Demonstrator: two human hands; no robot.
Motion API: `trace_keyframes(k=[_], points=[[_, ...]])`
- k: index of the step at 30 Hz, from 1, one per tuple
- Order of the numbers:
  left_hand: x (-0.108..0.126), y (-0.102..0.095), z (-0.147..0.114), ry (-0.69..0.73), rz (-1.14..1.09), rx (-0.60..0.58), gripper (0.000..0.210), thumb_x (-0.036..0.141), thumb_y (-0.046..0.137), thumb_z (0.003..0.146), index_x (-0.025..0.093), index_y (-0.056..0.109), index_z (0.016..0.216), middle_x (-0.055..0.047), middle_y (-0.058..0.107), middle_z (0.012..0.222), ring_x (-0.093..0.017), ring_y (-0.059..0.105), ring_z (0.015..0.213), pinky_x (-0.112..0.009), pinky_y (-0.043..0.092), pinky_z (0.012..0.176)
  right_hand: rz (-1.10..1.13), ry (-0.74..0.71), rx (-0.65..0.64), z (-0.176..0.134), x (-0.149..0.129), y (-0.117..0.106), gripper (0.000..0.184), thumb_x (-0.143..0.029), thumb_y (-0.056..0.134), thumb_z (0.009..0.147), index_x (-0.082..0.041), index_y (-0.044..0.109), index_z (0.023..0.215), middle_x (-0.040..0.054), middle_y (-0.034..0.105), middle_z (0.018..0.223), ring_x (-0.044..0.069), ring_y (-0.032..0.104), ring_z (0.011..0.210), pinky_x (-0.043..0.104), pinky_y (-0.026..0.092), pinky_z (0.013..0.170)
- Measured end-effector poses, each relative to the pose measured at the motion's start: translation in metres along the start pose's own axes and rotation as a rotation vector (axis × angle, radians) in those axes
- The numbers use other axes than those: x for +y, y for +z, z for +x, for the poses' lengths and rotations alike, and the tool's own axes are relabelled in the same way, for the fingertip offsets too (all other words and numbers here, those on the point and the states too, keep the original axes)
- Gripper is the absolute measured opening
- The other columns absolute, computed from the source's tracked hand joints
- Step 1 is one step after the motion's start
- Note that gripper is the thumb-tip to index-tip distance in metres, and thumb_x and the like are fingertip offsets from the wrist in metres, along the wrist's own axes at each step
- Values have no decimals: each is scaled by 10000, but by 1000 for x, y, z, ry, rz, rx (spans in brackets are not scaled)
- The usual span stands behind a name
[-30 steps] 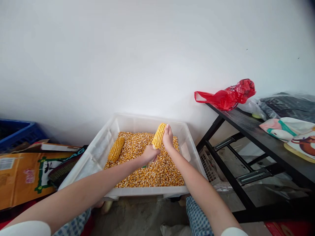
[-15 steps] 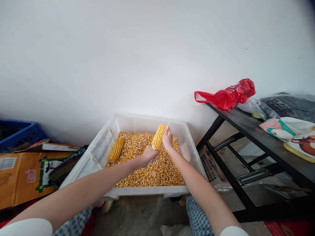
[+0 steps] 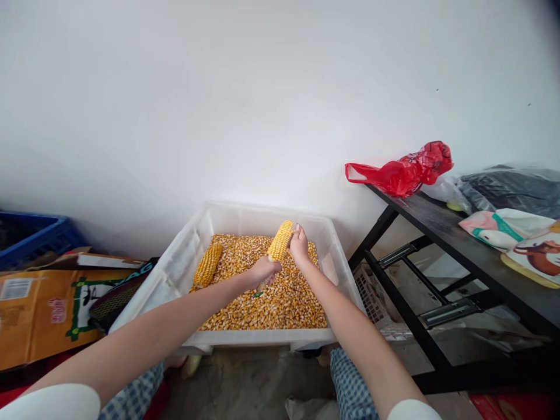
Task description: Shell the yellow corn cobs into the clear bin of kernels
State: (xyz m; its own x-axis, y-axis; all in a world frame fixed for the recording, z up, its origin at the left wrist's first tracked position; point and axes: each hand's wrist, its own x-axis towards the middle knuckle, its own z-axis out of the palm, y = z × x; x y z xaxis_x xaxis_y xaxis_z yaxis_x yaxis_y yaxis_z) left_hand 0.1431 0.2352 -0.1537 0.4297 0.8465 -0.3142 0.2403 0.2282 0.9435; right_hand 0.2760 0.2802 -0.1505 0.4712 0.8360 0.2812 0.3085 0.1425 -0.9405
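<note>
An ear of corn (image 3: 280,241) with yellow kernels is tilted up and away over a bin of loose corn kernels (image 3: 280,306). Wrapped round its lower end is my left hand (image 3: 265,272). My right hand (image 3: 299,245) is closed beside the upper right of the ear, thumb up by its tip. Whether those fingers touch the ear or hold kernels is too small to tell. A second ear of corn (image 3: 207,266) lies on the kernels at the bin's left side. A small green bit shows below my left hand.
The translucent plastic bin (image 3: 266,337) stands against a white wall. To the right is a black-framed table (image 3: 431,224) bearing a red plastic bag (image 3: 405,175) and other packaging. Flattened cardboard (image 3: 37,321) and a blue crate (image 3: 39,236) are on the left.
My right hand has drawn slightly off the ear to the right, showing more of its right side. The ear and my left hand have shifted a little left.
</note>
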Motion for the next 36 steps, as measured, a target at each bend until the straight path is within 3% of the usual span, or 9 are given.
trace_keyframes(k=[5,9,14,19,26,36], points=[[9,3,-1,26,-42,10,134,136,505,643,183,400,575,56,393,407,-78,353,329,-209,324,345,100,69,-52,-3,-10,0,516,-551,217,846,-181,572,902,60,639,802,157,603,693,258,472,584],[9,4,-3,54,-45,31,151,131,514,644,188,392,575,58,392,403,-80,360,331,-208,315,344,209,166,-124,-4,-20,-4,575,-644,264,794,-170,582,867,46,619,758,134,578,619,214,431,502],[1,6,-4,41,-36,39,163,127,518,641,193,380,585,67,382,394,-80,368,331,-200,304,343,49,114,-148,-8,-17,-1,520,-639,326,782,-192,570,881,30,621,741,142,573,641,226,427,550],[-4,10,-3,18,-51,29,154,138,515,624,193,375,593,64,383,417,-78,364,343,-198,298,332,-121,36,-81,-13,-12,4,523,-588,223,841,-192,556,773,69,627,743,177,572,678,273,429,632],[-11,9,0,-5,-60,27,142,147,519,606,193,385,609,67,377,401,-80,348,323,-204,282,315,-248,42,-9,-12,-10,7,498,-576,245,846,-200,510,655,103,618,699,220,575,685,319,424,681],[-11,7,-2,-44,-59,29,143,150,530,600,191,394,612,66,373,389,-83,347,307,-208,272,311,-304,87,-48,-13,-6,7,514,-461,183,890,-141,573,793,183,635,859,279,603,847,381,427,787]])
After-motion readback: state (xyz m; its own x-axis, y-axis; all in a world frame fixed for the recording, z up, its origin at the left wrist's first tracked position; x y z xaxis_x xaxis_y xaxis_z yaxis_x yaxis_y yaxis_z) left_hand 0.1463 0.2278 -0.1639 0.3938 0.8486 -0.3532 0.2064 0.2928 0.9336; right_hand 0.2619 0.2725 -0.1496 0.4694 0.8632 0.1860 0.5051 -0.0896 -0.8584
